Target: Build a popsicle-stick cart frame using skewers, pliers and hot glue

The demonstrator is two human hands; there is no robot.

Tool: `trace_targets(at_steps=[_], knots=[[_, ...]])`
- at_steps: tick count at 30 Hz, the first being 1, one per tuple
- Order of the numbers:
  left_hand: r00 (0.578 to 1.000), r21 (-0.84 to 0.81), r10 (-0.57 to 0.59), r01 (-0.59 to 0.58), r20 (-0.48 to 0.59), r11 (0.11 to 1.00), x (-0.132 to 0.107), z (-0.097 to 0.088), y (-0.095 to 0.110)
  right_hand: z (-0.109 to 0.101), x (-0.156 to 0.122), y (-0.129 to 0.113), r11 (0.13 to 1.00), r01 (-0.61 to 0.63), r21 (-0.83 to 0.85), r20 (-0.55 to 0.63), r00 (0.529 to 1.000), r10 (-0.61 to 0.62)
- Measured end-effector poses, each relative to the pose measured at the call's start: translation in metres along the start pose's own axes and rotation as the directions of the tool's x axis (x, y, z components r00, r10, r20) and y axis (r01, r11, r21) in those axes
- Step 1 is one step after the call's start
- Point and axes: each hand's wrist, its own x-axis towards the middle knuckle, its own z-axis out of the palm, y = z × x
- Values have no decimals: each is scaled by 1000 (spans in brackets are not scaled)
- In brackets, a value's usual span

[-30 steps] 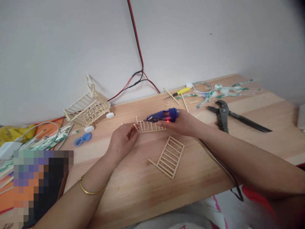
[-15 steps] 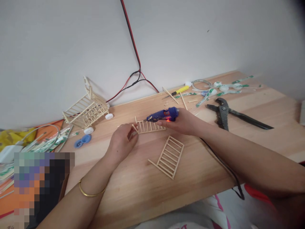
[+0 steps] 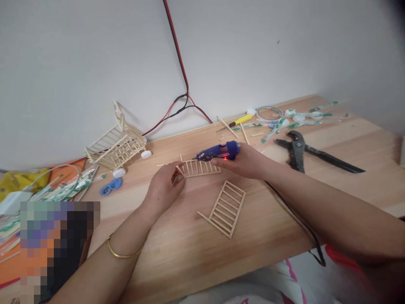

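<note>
My right hand [image 3: 245,161] is closed round a blue hot glue gun [image 3: 218,152] with a red light lit, its nozzle pointing left over a small panel of thin wooden sticks [image 3: 199,168] that lies on the wooden table [image 3: 177,257]. My left hand [image 3: 163,188] pinches the left end of that panel with its fingertips. A second stick panel [image 3: 225,208] lies flat just in front of the hands. The gun's black cord [image 3: 294,219] runs back under my right forearm and off the table's front edge.
A stick-built basket frame [image 3: 115,143] stands at the back left, with white caps [image 3: 119,172] and a blue cap [image 3: 110,185] near it. Black pliers [image 3: 299,153], a yellow screwdriver [image 3: 240,121], a tape roll [image 3: 268,113] and green-white wrappers lie back right. Red and black wires [image 3: 177,59] hang down the wall.
Almost nothing: the view shifts slightly, and my left fingers adjust their pinch on the panel's end while the glue gun stays over it.
</note>
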Motion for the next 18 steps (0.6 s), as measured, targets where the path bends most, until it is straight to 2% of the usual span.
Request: trace_targets(at_steps=[7,13,18], knots=[[1000,-34,-17,17,3,999,0,1,0,0,0,3,1000,-11,19,72,997,9],[996,-199,-29,13,-79,980,-1,-3,2,1,-1,3,999,0,35,68,998,-3],[998,-196,-53,49,-15,979,-2,-8,7,1,0,6,1000,-8,31,64,998,6]])
